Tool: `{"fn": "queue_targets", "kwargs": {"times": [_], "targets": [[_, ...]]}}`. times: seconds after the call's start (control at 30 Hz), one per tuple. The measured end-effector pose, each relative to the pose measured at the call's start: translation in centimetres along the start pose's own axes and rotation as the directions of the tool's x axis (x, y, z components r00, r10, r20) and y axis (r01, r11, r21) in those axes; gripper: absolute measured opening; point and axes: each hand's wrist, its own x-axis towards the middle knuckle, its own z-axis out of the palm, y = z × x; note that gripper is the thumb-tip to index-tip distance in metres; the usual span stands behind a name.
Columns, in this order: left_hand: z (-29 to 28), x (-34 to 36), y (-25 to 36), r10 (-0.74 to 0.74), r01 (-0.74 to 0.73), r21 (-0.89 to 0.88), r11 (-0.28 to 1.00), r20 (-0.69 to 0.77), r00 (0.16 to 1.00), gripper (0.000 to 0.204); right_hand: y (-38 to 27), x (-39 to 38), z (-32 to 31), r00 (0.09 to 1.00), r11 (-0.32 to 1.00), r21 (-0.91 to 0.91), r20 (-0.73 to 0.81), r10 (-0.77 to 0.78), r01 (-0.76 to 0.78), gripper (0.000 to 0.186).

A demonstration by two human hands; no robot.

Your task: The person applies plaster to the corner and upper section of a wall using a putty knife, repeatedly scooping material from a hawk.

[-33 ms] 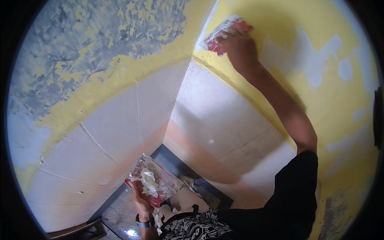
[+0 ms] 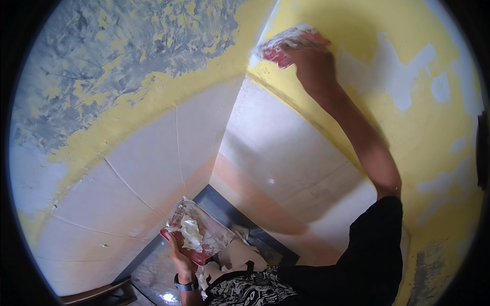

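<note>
My right hand [image 2: 315, 67] is raised at the upper right, its fingers closed on a red putty spreader [image 2: 279, 54] smeared with white. The spreader lies against the yellow wall [image 2: 352, 30], with its left end at the inner corner. Low in the view, my left hand [image 2: 184, 263] grips a second red spreader [image 2: 217, 233], held face up like a palette. On it sits a thick lump of white putty [image 2: 191, 232]. Part of the left fingers is hidden beneath this spreader.
White patches [image 2: 393, 71] mark the yellow wall on the right. The left wall bears rough grey smears [image 2: 117, 66] above pale tiles [image 2: 148, 148]. Pale tiles [image 2: 270, 148] also cover the right wall's lower part. A dark band [image 2: 217, 201] runs along the foot of the walls.
My right hand and its spreader have shifted slightly right and down, and the spreader lies flatter. The left hand looks almost unchanged.
</note>
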Motion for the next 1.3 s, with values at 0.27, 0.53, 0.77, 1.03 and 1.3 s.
{"fn": "queue_targets", "kwargs": {"times": [0.27, 0.53, 0.77, 1.03, 1.3], "targets": [[1.9, -0.1, 0.8, 0.065, -0.067, 0.047, 0.997, 0.035, 0.997, 0.058, -6.4, -2.7, 4.4, 0.621, 0.248, 0.776, 0.224, 0.751, -0.579, 0.053], [2.1, -1.3, 1.9, 0.152, -0.137, 0.13, 0.982, -0.109, 0.982, 0.058, -11.0, 1.6, 11.4, 0.633, 0.293, 0.723, 0.251, 0.732, -0.626, 0.064], [1.9, -1.7, 1.5, 0.127, -0.114, 0.104, 0.988, -0.128, 0.984, 0.06, -14.3, 4.0, 12.9, 0.616, 0.179, 0.819, 0.247, 0.748, -0.546, 0.07], [1.9, -1.9, 2.2, 0.16, -0.145, 0.12, 0.982, -0.124, 0.979, 0.062, -18.0, 1.4, 6.7, 0.629, 0.05, 0.905, 0.254, 0.735, -0.423, 0.068], [2.9, -2.1, 2.7, 0.178, -0.152, 0.235, 0.96, -0.094, 0.98, 0.059, -14.9, 3.4, 11.0, 0.493, -0.026, 0.903, 0.258, 0.831, -0.429, 0.075]]}}
